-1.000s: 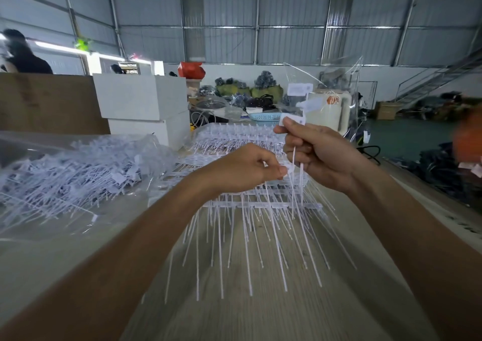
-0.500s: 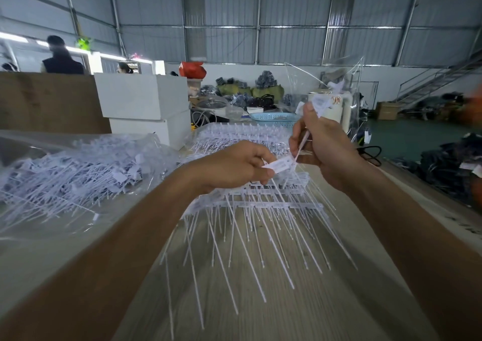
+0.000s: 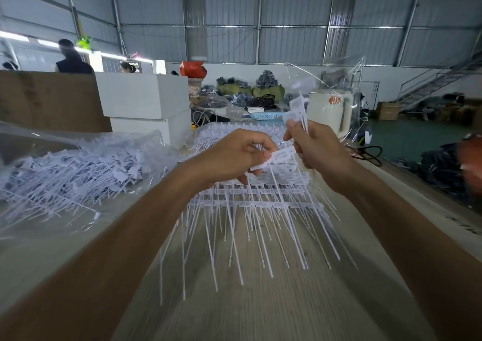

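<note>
Two hands over the bench (image 3: pixel 260 309): my left hand (image 3: pixel 234 158) pinches a tag (image 3: pixel 283 155) on the white seal rack (image 3: pixel 260 202), and my right hand (image 3: pixel 320 155), at 3 o'clock, grips loose seals (image 3: pixel 297 109) upright.

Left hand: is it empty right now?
No, the left hand pinches a white tag, while the right hand grips a bunch of ties.

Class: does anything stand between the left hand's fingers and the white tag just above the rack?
Nothing visible does. The left hand already pinches the white tag by its flat head, above the rack; the right hand holds other tags beside it.
</note>
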A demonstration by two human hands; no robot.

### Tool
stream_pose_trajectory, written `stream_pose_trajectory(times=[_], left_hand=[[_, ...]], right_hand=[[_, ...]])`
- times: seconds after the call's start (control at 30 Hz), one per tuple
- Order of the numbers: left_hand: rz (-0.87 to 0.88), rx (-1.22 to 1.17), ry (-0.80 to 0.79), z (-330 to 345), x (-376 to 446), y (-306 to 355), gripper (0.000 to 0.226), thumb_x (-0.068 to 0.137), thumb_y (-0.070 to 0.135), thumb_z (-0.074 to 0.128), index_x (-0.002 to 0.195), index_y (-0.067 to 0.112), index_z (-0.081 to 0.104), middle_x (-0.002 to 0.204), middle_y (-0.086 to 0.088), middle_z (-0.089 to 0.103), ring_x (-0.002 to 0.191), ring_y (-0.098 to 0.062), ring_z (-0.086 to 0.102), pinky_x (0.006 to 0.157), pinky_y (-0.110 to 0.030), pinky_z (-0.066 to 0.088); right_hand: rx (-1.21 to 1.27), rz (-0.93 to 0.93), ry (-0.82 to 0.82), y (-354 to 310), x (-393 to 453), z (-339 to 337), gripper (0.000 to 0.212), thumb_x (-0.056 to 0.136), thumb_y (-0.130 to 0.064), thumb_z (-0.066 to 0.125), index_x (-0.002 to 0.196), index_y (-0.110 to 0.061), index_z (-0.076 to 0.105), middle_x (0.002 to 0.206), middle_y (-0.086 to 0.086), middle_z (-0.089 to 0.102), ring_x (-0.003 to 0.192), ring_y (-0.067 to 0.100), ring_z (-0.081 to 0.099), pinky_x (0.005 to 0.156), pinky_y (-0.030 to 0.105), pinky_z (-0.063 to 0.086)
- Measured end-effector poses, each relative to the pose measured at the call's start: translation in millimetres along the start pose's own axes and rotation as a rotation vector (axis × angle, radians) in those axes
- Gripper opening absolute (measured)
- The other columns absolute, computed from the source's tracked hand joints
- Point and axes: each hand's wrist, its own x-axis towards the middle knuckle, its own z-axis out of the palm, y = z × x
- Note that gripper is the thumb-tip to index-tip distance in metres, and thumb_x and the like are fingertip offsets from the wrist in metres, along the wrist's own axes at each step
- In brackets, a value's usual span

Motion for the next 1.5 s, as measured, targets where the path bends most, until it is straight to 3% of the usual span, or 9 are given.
stream_pose_trajectory(times=[0.1, 0.27, 0.47, 0.6, 0.8, 1.0, 1.17, 1.3, 1.5], left_hand=[[-0.004, 0.048, 0.111, -2, 3, -3, 0.017, 0.101, 0.016, 0.057, 0.105, 0.02, 0.072, 0.072, 0.006, 0.07, 0.067, -0.001, 0.064, 0.052, -0.021, 0.05], [0.026, 0.062, 0.142, -8, 1, 0, 0.016, 0.097, 0.011, 0.062, 0.101, 0.021, 0.074, 0.07, 0.0, 0.074, 0.066, -0.011, 0.065, 0.051, -0.021, 0.047], [0.078, 0.098, 0.272, -13, 2, -4, 0.003, 0.086, 0.011, 0.078, 0.085, 0.009, 0.075, 0.065, -0.004, 0.067, 0.06, -0.015, 0.059, 0.058, -0.03, 0.055], [0.03, 0.178, 0.27, -17, 2, -9, 0.02, 0.088, 0.029, 0.076, 0.078, 0.012, 0.075, 0.075, -0.014, 0.071, 0.064, -0.021, 0.06, 0.066, -0.039, 0.057], [0.01, 0.008, 0.218, -13, 0, 0, 0.037, 0.102, 0.027, 0.056, 0.076, 0.004, 0.068, 0.053, 0.005, 0.061, 0.048, -0.005, 0.052, 0.05, -0.015, 0.043], [-0.215, -0.454, 0.073, -17, 4, 3, 0.032, 0.101, 0.026, 0.054, 0.071, 0.013, 0.052, 0.049, 0.004, 0.037, 0.04, -0.009, 0.027, 0.045, -0.023, 0.023], [-0.349, -0.659, -0.113, -15, 3, 4, 0.036, 0.1, 0.024, 0.05, 0.064, 0.019, 0.045, 0.049, 0.008, 0.031, 0.039, -0.006, 0.021, 0.045, -0.021, 0.015], [-0.221, -0.395, -0.054, -9, 1, 8, 0.035, 0.1, 0.027, 0.057, 0.067, 0.015, 0.054, 0.052, 0.004, 0.044, 0.047, -0.011, 0.029, 0.049, -0.024, 0.024], [-0.109, -0.194, 0.039, -11, -2, 8, 0.024, 0.102, 0.021, 0.055, 0.098, 0.006, 0.074, 0.076, -0.004, 0.065, 0.058, -0.011, 0.05, 0.061, -0.028, 0.038]], right_hand=[[0.11, 0.05, -0.069, 0, 0, 1, 0.037, 0.107, -0.027, 0.046, 0.088, -0.007, 0.069, 0.057, -0.01, 0.043, 0.053, 0.008, 0.035, 0.051, 0.022, 0.032], [0.17, 0.098, -0.164, -1, -1, -1, 0.045, 0.105, -0.049, 0.042, 0.089, -0.012, 0.063, 0.052, -0.007, 0.032, 0.046, 0.011, 0.022, 0.044, 0.022, 0.019], [0.165, 0.011, -0.378, 2, -4, -5, 0.033, 0.092, -0.035, 0.071, 0.087, -0.004, 0.061, 0.055, -0.005, 0.028, 0.046, 0.01, 0.022, 0.041, 0.021, 0.021], [0.182, -0.008, -0.345, 2, -4, -4, 0.013, 0.094, -0.021, 0.07, 0.092, -0.008, 0.067, 0.055, -0.007, 0.034, 0.046, 0.01, 0.026, 0.042, 0.021, 0.022], [0.279, -0.033, -0.285, -2, -3, -5, 0.006, 0.097, -0.024, 0.066, 0.094, -0.019, 0.068, 0.055, -0.01, 0.036, 0.046, 0.008, 0.027, 0.044, 0.023, 0.025], [-0.055, -0.336, -0.138, -12, -6, -1, 0.011, 0.099, -0.028, 0.063, 0.093, -0.019, 0.068, 0.059, -0.008, 0.045, 0.05, 0.002, 0.039, 0.051, 0.015, 0.034], [-0.483, -0.562, -0.038, -17, -5, -2, 0.022, 0.103, -0.029, 0.053, 0.107, -0.009, 0.061, 0.064, -0.002, 0.051, 0.052, 0.008, 0.043, 0.053, 0.032, 0.037], [-0.269, -0.401, 0.027, -13, -1, -12, 0.014, 0.108, -0.031, 0.04, 0.116, -0.025, 0.051, 0.075, -0.001, 0.06, 0.053, 0.004, 0.044, 0.05, 0.026, 0.038], [-0.02, -0.19, -0.008, -11, 1, -12, 0.017, 0.107, -0.026, 0.045, 0.124, -0.022, 0.046, 0.077, -0.001, 0.052, 0.058, 0.001, 0.05, 0.054, 0.019, 0.041]])
